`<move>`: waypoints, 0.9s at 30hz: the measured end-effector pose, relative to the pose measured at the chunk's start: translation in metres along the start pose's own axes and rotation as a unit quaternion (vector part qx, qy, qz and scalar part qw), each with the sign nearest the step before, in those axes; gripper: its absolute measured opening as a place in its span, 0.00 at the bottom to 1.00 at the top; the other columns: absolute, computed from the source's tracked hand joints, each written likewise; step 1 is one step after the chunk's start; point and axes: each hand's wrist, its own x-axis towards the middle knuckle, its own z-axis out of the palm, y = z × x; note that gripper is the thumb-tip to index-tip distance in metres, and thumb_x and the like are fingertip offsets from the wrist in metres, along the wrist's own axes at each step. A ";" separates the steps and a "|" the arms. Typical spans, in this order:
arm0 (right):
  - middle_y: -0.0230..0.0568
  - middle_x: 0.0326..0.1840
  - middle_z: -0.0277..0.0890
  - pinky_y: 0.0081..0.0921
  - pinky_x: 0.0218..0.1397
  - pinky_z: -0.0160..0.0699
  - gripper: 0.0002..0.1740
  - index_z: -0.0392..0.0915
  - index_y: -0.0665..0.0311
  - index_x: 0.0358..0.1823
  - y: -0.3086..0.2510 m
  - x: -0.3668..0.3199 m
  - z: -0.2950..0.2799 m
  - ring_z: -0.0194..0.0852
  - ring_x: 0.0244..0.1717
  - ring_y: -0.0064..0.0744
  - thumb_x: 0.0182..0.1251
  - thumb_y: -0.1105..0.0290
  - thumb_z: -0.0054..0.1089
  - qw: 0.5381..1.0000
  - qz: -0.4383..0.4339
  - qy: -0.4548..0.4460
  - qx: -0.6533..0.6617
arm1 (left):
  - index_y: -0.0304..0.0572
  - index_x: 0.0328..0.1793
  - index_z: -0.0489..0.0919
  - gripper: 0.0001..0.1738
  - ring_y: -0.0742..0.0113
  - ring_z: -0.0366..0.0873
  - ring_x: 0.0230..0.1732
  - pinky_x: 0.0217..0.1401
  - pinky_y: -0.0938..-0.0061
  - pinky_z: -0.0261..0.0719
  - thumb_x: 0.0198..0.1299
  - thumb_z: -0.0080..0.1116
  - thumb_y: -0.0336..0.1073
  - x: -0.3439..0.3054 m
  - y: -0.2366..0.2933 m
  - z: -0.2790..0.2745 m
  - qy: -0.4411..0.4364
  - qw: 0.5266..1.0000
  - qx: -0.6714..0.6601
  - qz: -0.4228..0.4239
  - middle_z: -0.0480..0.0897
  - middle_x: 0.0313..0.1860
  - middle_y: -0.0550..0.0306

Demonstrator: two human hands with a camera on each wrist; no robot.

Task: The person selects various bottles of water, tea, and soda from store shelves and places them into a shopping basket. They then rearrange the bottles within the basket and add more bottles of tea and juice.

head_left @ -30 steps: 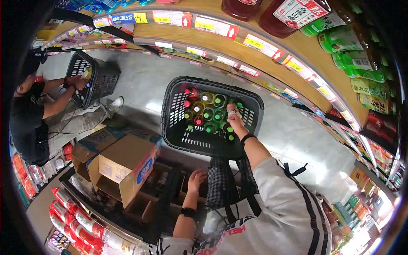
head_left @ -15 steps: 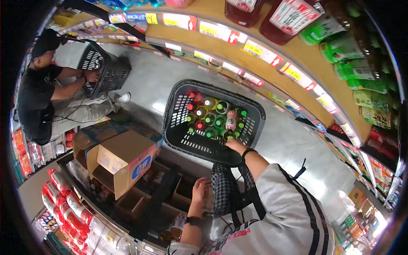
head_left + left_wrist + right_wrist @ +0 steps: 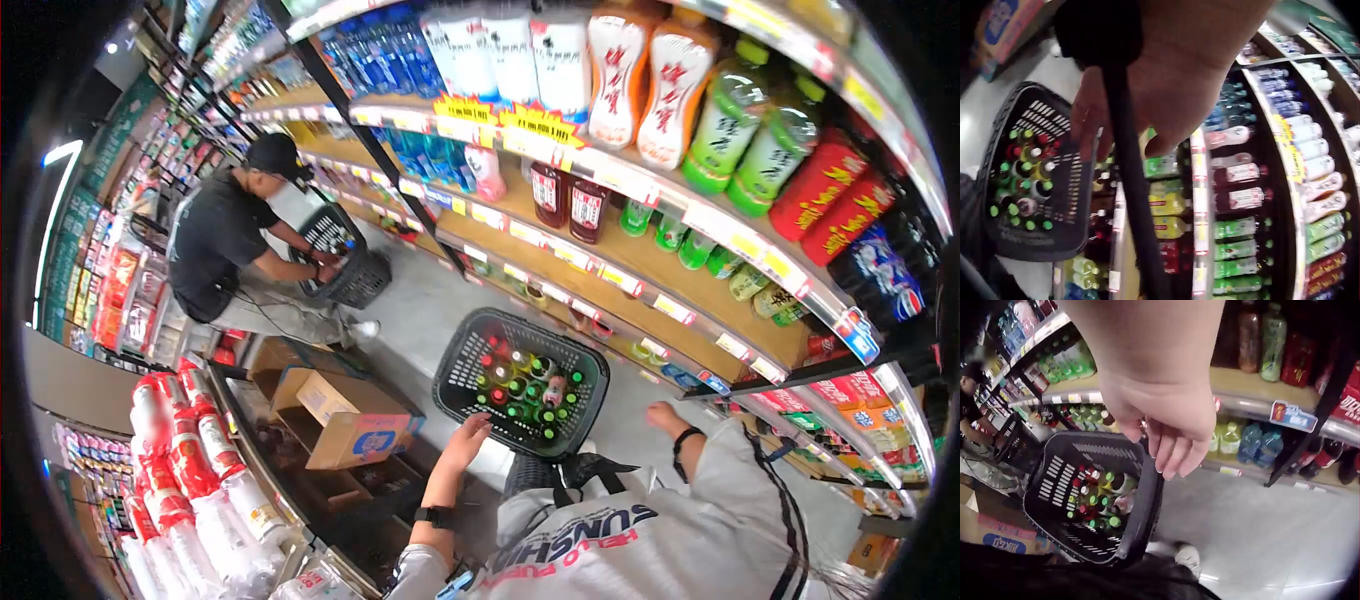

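Note:
A dark shopping basket (image 3: 458, 375) stands on the floor in front of me, holding several upright drink bottles (image 3: 517, 388) with green, red, yellow and white caps. One bottle with a pink label (image 3: 556, 389) leans among them. My left hand (image 3: 466, 441) hovers near the basket's left front edge, fingers loosely extended and holding nothing. On the other side, my right hand (image 3: 664, 417) is held out to the right of the basket with nothing in it. In the right wrist view its relaxed fingers (image 3: 1175, 456) hang beside the basket's rim (image 3: 1152, 500).
Shelves of bottled drinks (image 3: 640, 75) run along the far side. To the left lies an open cardboard box (image 3: 350, 425) on a dark low shelf, with red-and-white packs (image 3: 190, 440) nearer. Another person (image 3: 225, 240) crouches at a second basket (image 3: 360, 280) further down the aisle.
My right hand has let go of the pink-labelled bottle inside the basket and moved out to the right. The left hand has risen toward the basket. My view has tilted up toward the shelves.

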 end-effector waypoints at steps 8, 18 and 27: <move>0.38 0.24 0.74 0.27 0.23 0.72 0.10 0.73 0.65 0.29 0.011 -0.064 -0.086 0.72 0.22 0.30 0.52 0.66 0.49 0.995 -0.027 0.088 0.045 | 0.31 0.44 0.73 0.18 0.56 0.70 0.48 0.52 0.67 0.63 0.53 0.50 0.39 -0.183 0.193 -0.066 -0.277 0.926 0.067 0.250 0.74 0.44 0.47; 0.37 0.25 0.73 0.30 0.25 0.70 0.12 0.71 0.60 0.30 -0.004 -0.141 -0.036 0.71 0.23 0.32 0.56 0.60 0.45 0.968 0.066 0.018 0.240 | 0.35 0.37 0.72 0.13 0.55 0.72 0.31 0.35 0.63 0.70 0.48 0.59 0.34 -0.295 0.261 -0.018 -0.334 0.795 0.182 0.473 0.74 0.31 0.50; 0.36 0.27 0.73 0.23 0.29 0.70 0.13 0.72 0.63 0.29 -0.010 -0.120 -0.024 0.71 0.27 0.27 0.54 0.60 0.47 0.993 -0.076 -0.086 -0.024 | 0.37 0.34 0.72 0.13 0.57 0.71 0.25 0.28 0.68 0.69 0.46 0.60 0.37 -0.305 0.249 -0.005 -0.365 0.793 0.203 0.445 0.72 0.24 0.55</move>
